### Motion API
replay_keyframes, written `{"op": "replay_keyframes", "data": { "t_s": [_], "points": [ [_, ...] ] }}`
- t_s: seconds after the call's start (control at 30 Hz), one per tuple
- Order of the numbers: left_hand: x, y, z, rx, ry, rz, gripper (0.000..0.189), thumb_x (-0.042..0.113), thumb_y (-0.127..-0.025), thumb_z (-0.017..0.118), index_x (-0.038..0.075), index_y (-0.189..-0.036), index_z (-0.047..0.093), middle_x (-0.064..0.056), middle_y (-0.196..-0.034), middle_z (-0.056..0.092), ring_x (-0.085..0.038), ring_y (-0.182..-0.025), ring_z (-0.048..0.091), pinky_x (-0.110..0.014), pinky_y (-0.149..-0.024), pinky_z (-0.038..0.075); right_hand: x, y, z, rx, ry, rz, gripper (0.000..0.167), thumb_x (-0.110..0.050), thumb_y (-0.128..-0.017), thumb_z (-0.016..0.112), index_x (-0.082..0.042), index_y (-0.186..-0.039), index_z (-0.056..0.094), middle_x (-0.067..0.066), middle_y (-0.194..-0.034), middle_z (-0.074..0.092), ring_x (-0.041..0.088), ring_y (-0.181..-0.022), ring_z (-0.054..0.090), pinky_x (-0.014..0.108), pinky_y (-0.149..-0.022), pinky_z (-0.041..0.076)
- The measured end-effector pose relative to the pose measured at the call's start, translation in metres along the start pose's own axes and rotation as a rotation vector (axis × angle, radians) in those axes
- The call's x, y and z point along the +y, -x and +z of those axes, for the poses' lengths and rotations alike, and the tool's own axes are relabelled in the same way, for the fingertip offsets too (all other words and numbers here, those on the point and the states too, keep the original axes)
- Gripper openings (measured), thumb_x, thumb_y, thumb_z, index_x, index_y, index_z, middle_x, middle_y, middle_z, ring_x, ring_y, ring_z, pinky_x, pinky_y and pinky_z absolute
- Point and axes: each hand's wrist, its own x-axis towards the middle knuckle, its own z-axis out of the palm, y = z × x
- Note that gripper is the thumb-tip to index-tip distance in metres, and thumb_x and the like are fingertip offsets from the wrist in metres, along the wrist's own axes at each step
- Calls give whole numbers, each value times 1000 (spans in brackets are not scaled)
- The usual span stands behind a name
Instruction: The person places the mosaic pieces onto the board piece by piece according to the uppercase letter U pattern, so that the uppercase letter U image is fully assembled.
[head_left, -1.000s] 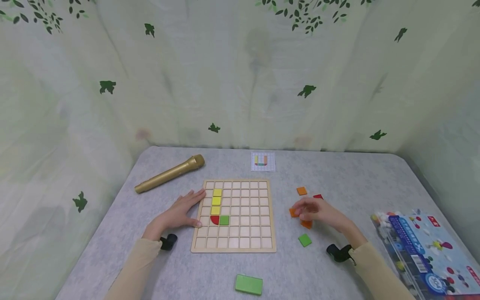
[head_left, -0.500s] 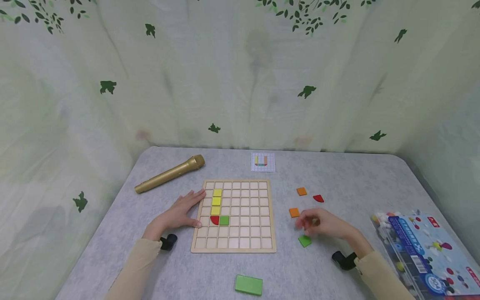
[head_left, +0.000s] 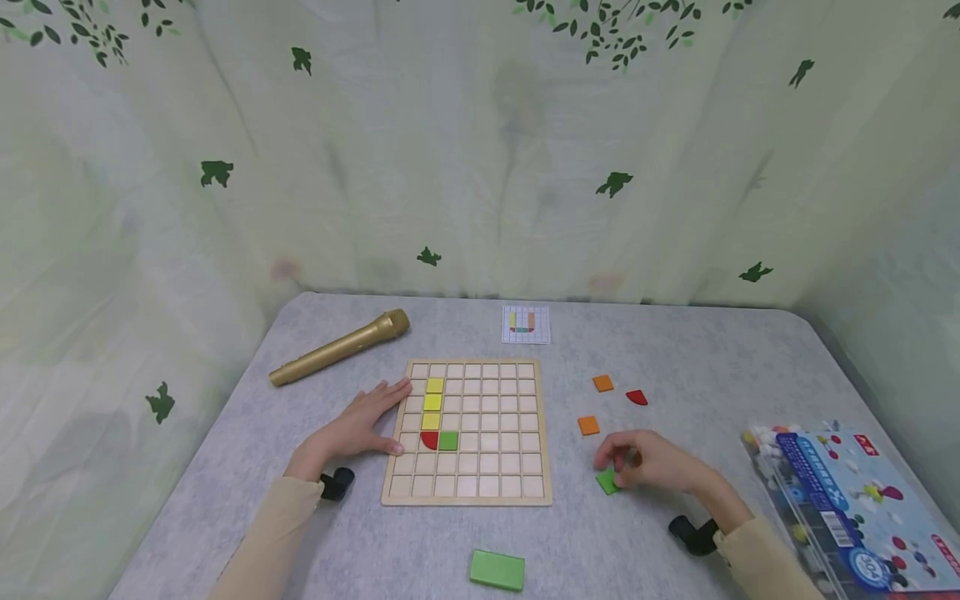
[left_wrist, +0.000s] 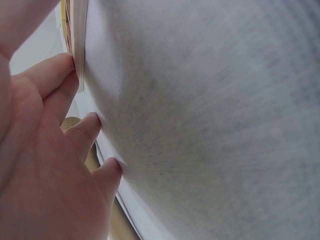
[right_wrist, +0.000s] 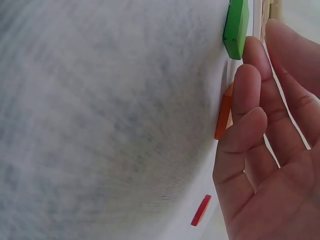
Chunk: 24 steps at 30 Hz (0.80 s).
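Note:
My left hand rests with straight, spread fingers at the left rim of a wooden grid board. On the board are a column of three yellow tiles, a red quarter-round tile below it and a green tile beside that. My right hand is low over the table, right of the board, fingers loosely bent, fingertips right at a loose green tile. The right wrist view shows thumb and fingers apart, with the green tile beyond the fingertips and an orange tile behind the fingers.
Orange tiles and a red rounded tile lie behind my right hand. A gold microphone is at the back left, a pattern card at the back. A green block lies in front, a boxed set at the right.
My right hand has moved from the orange tiles toward me to the loose green tile. The red rounded tile is uncovered; the nearest orange tile no longer shows in the head view. My left hand stays.

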Motion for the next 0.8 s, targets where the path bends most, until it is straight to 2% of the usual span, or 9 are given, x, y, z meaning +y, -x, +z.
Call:
{"op": "replay_keyframes", "data": {
  "t_s": [0.33, 0.63, 0.8],
  "points": [
    [0, 0, 0, 0, 11, -4, 101, 41, -75, 79, 3, -151, 23, -15, -157, 18, -43, -142, 5, -61, -110, 1, -3, 1, 7, 27, 138, -70, 29, 9, -75, 71, -14, -92, 66, -4, -85, 58, 15, -78, 51, 25, -67, 45],
    [0, 0, 0, 2, 25, -12, 102, 41, -75, 79, 4, -152, 23, -15, -157, 17, -42, -142, 4, -60, -111, 0, -4, -7, 7, 46, 192, -33, 27, 10, -73, 71, -14, -84, 64, -5, -77, 55, 14, -74, 50, 26, -65, 46],
    [0, 0, 0, -5, 22, -14, 101, 41, -75, 79, 4, -152, 23, -15, -157, 17, -42, -142, 4, -60, -111, 0, -4, -8, 5, 60, 166, -31, 26, 11, -76, 67, -13, -84, 64, -4, -77, 56, 15, -74, 51, 26, -65, 46]
  ]
}}
